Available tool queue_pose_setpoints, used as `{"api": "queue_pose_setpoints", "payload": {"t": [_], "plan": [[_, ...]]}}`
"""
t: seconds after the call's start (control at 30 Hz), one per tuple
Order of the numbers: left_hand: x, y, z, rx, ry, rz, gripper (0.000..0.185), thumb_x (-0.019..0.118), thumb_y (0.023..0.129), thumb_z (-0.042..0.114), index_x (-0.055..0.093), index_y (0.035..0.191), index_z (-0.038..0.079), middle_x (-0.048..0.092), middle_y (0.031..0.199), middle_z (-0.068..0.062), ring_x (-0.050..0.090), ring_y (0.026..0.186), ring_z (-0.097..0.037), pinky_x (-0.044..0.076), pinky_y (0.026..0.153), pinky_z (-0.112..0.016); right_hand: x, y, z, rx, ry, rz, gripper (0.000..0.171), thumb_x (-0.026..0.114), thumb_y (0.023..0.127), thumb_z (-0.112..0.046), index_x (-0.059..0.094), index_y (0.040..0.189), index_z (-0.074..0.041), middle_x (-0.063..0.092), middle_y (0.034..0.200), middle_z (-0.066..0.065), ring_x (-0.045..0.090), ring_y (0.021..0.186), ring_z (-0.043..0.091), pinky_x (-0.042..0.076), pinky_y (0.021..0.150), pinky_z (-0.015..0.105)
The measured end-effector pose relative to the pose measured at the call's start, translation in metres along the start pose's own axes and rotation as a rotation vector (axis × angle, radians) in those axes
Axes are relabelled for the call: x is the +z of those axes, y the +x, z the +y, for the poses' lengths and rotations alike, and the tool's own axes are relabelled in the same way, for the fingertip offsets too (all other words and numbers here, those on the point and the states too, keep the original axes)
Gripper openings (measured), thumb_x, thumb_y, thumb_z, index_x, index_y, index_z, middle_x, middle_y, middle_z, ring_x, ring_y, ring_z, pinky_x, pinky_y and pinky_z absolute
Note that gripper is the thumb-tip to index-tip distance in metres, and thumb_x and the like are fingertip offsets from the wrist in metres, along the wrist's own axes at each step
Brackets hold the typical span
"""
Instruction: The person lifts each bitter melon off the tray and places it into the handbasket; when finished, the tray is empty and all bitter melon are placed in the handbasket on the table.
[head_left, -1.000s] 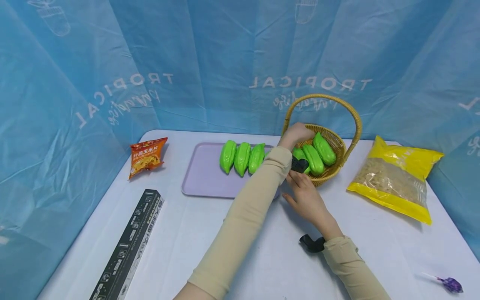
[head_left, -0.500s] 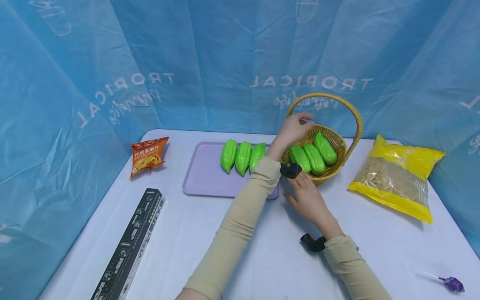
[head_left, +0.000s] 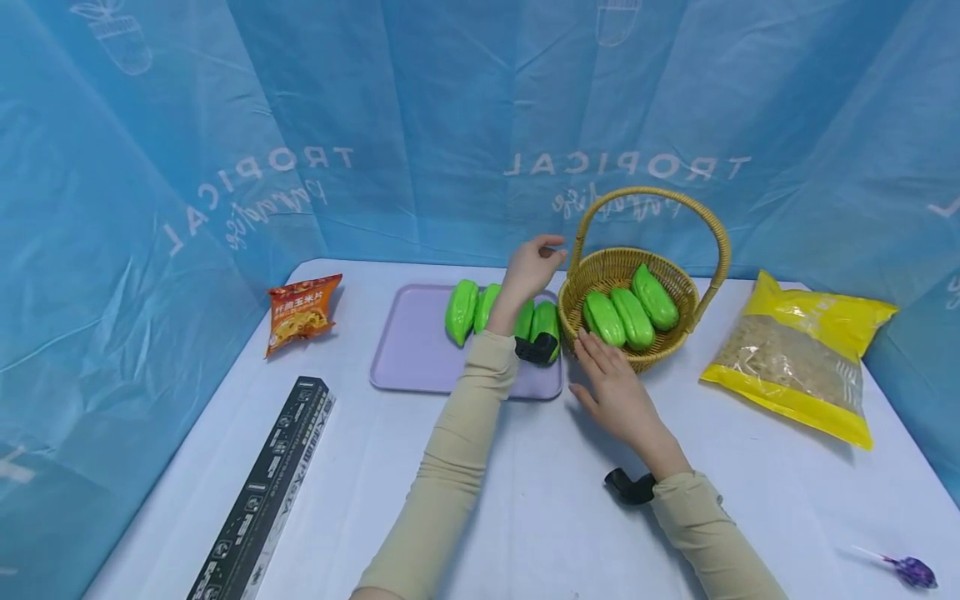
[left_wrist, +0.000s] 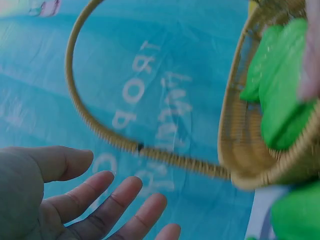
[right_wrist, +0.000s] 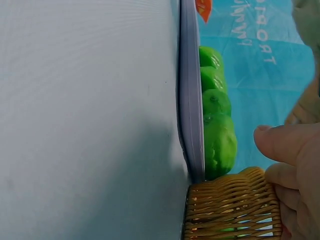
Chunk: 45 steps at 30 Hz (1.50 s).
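Head view, centre of the frame: a lavender tray lies on the white table, and just right of it stands a wicker basket with a tall hoop handle. Three green toy gourds lie side by side in the basket; four more line the far right part of the tray, the rightmost close against the basket's wall. At the right edge of the frame lies a yellow bag of grain; at lower left a long black box, and above it an orange snack packet.

Over the tray's gourds the left hand hangs, fingers spread and relaxed, holding nothing; the left wrist view shows its open palm beside the basket handle. Its fingers straight, the right hand touches the basket's near wall and grips nothing. A small purple object lies at lower right.
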<state>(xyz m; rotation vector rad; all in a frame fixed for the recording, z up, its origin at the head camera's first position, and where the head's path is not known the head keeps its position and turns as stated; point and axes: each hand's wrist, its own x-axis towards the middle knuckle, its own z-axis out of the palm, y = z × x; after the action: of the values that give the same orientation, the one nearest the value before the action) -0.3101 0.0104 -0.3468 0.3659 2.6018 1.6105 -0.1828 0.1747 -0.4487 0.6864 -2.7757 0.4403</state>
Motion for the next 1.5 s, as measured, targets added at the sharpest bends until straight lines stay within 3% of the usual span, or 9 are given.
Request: {"api": "queue_pose_setpoints", "payload": {"t": [0.27, 0.43, 0.6, 0.7, 0.83, 1.03, 1.2, 1.5], "plan": [[-0.034, -0.014, -0.039, -0.086, -0.007, 0.119, 0.039, 0.051, 0.101, 0.026, 0.054, 0.138, 0.013, 0.063, 0.127, -0.014, 0.062, 0.110, -0.028, 0.045, 0.068, -0.030, -0.001, 0.001, 0.000, 0.000, 0.003, -0.017, 0.066, 0.061, 0.095, -0.024, 0.034, 0.148, 0.004, 0.030, 0.156, 0.020, 0.030, 0.144, 0.037, 0.023, 0.119, 0.051], [-0.053, -0.018, -0.061, -0.151, -0.039, 0.187, 0.041, 0.051, 0.101, 0.027, 0.053, 0.139, 0.013, 0.062, 0.126, -0.014, 0.063, 0.112, -0.029, 0.046, 0.071, -0.028, -0.001, 0.001, 0.002, -0.002, -0.006, -0.011, 0.066, 0.061, 0.095, -0.024, 0.034, 0.148, 0.004, 0.031, 0.156, 0.021, 0.031, 0.144, 0.037, 0.023, 0.118, 0.051], [-0.066, -0.020, -0.078, -0.189, -0.085, 0.280, 0.040, 0.052, 0.101, 0.026, 0.054, 0.138, 0.013, 0.063, 0.125, -0.014, 0.062, 0.109, -0.033, 0.041, 0.064, -0.027, 0.001, 0.000, 0.002, -0.017, -0.003, 0.021, 0.067, 0.064, 0.093, -0.023, 0.036, 0.147, 0.006, 0.033, 0.154, 0.023, 0.033, 0.142, 0.039, 0.025, 0.117, 0.053], [-0.069, -0.022, -0.084, -0.170, -0.106, 0.344, 0.040, 0.053, 0.100, 0.026, 0.055, 0.137, 0.011, 0.062, 0.126, -0.014, 0.060, 0.109, -0.034, 0.045, 0.071, -0.030, 0.002, -0.001, 0.002, -0.025, 0.008, 0.043, 0.067, 0.065, 0.092, -0.022, 0.036, 0.147, 0.005, 0.034, 0.154, 0.023, 0.034, 0.141, 0.040, 0.025, 0.116, 0.053], [-0.070, -0.024, -0.090, -0.172, -0.117, 0.390, 0.043, 0.056, 0.098, 0.030, 0.055, 0.136, 0.010, 0.058, 0.133, -0.015, 0.055, 0.119, -0.033, 0.049, 0.094, -0.043, 0.001, -0.002, 0.001, -0.035, 0.012, 0.070, 0.067, 0.064, 0.093, -0.023, 0.036, 0.147, 0.004, 0.035, 0.153, 0.023, 0.034, 0.141, 0.039, 0.026, 0.116, 0.053], [-0.069, -0.023, -0.100, -0.273, -0.078, 0.406, 0.046, 0.058, 0.097, 0.033, 0.055, 0.136, 0.010, 0.050, 0.141, -0.017, 0.049, 0.128, -0.035, 0.044, 0.104, -0.048, 0.000, 0.000, -0.001, -0.014, 0.014, 0.037, 0.071, 0.068, 0.091, -0.024, 0.035, 0.147, 0.004, 0.034, 0.154, 0.022, 0.033, 0.142, 0.038, 0.025, 0.117, 0.052], [-0.069, -0.024, -0.109, -0.356, -0.020, 0.353, 0.055, 0.060, 0.095, 0.035, 0.049, 0.141, 0.006, 0.048, 0.144, -0.020, 0.047, 0.131, -0.036, 0.041, 0.107, -0.048, -0.001, 0.000, -0.001, 0.009, -0.004, -0.002, 0.073, 0.067, 0.092, -0.026, 0.032, 0.149, 0.003, 0.031, 0.156, 0.019, 0.030, 0.144, 0.036, 0.023, 0.119, 0.050], [-0.065, -0.025, -0.120, -0.377, 0.051, 0.283, 0.064, 0.062, 0.093, 0.036, 0.042, 0.145, 0.003, 0.043, 0.148, -0.022, 0.043, 0.135, -0.038, 0.037, 0.112, -0.048, 0.001, -0.001, 0.000, 0.005, -0.003, 0.003, 0.073, 0.067, 0.091, -0.027, 0.033, 0.149, 0.003, 0.031, 0.156, 0.020, 0.031, 0.144, 0.037, 0.024, 0.118, 0.052]]}}
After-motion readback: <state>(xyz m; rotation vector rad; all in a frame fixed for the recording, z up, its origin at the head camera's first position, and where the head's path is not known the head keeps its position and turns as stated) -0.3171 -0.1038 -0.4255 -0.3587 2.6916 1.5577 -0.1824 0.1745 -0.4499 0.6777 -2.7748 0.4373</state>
